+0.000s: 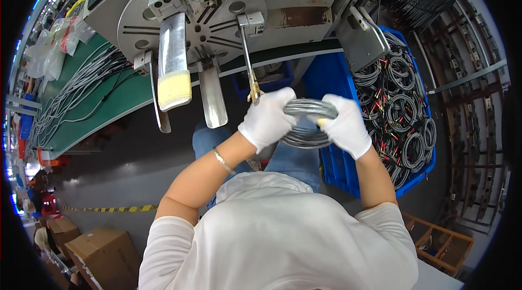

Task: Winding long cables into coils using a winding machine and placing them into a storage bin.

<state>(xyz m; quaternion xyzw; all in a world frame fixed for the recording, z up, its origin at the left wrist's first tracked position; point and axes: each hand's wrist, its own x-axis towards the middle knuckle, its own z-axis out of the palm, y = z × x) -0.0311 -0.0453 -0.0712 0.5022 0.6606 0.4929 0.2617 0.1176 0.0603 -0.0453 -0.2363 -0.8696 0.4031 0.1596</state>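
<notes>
Both hands are gripping the cable coil (310,108), a grey ring of several turns, with the left hand (267,118) closed on its left side and the right hand (346,125) on its right. Both wear white gloves, slightly blurred. The coil is off the counter (111,111), held in the air out from its near edge, above the person's lap and near the left wall of the blue bin (333,86). A small pale yellow bit shows at the right fingers, too blurred to name.

Inside the bin, grey cable rings (402,110) with red and yellow ends lie heaped up to its far and right edges. Just beside the left hand is a brass-coloured clip (254,91) at the end of a thin rod; whether they touch, I cannot tell. The rod hangs from a round metal plate (190,20), along with flat metal arms, one wrapped in yellow tape (174,88). Loose grey cables (81,88) spread across the green counter toward its left end.
</notes>
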